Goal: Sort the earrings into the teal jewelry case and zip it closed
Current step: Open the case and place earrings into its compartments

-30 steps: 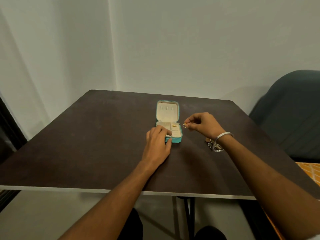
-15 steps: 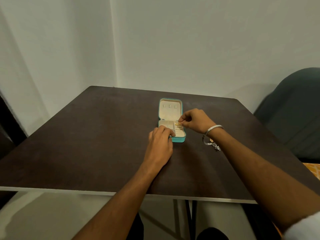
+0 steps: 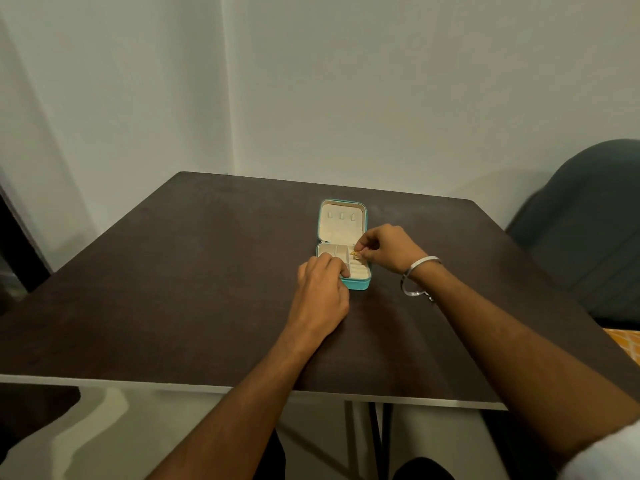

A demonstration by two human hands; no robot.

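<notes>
Compared with half a second earlier, the right hand [image 3: 388, 249] is being held slightly nearer over the far-right compartment of the teal jewelry case [image 3: 356, 284]; a second before that it was raised right of the case. One small gold earring [image 3: 355, 255] is being pinched between its thumb and forefinger, just above the cream lining. The left hand [image 3: 320, 289] is being kept on the near-left corner of the case, fingers curled over the rim — steadying it. The case is being left open on the dark, matte table [image 3: 173, 289], near its far-middle: a rounded-square zip box, lid [image 3: 341, 221] laid flat, with three small tabs on the soft cream inner face. One smooth silver bangle [image 3: 417, 275] is being worn on the right wrist. One dark padded chair [image 3: 588, 220] is standing far right.
</notes>
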